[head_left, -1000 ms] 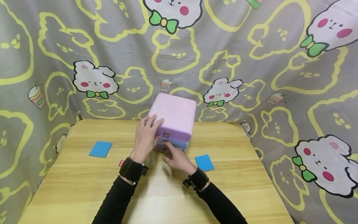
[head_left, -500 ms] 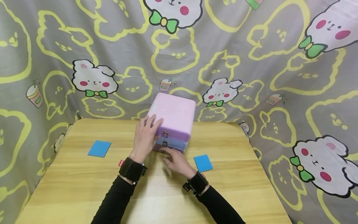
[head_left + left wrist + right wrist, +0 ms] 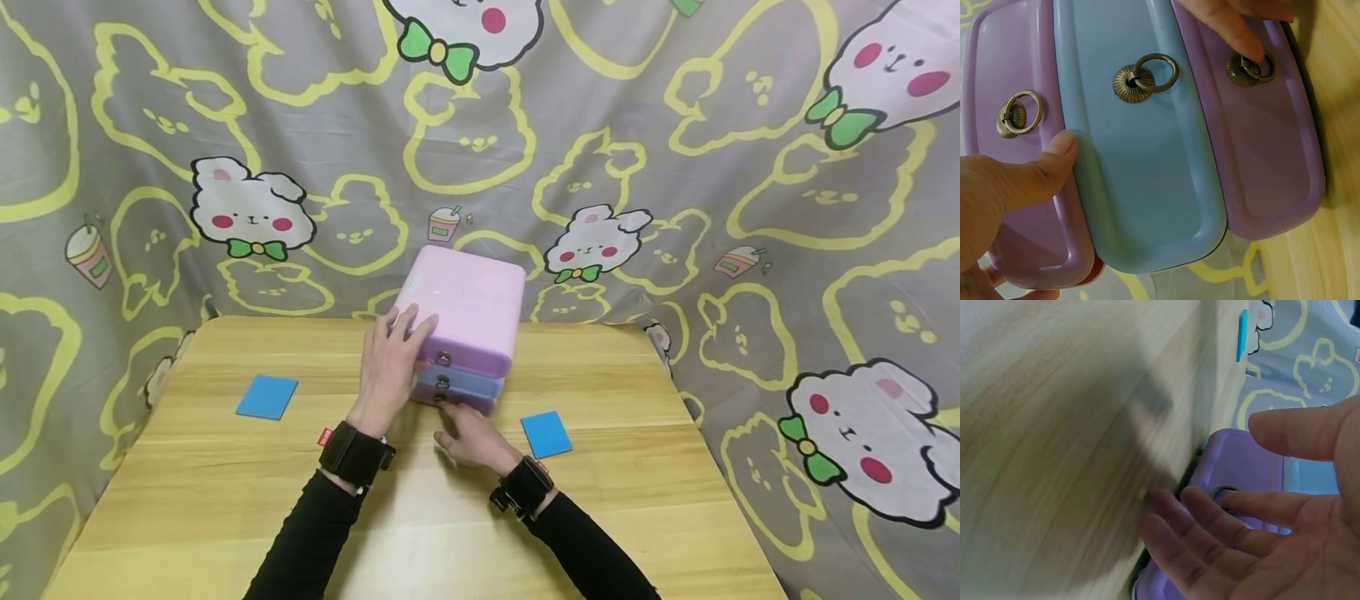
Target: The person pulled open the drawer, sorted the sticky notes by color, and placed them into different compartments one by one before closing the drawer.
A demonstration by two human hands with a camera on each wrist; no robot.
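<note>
Box [image 3: 471,302] bears the spread left hand [image 3: 386,367]; right hand [image 3: 477,437], fingers extended, meets the bottom ring [image 3: 1267,79]; I judge a level pull safest.

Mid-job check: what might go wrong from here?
Slip: only the index finger of the right hand meets the ring handle, thumb away from it, so it could slide off.
Drag: a pull on the bottom drawer might shift the whole drawer box if the left hand on its corner doesn't brace it enough.
Nudge: the right wristband sits close to a blue square and might knock it.
</note>
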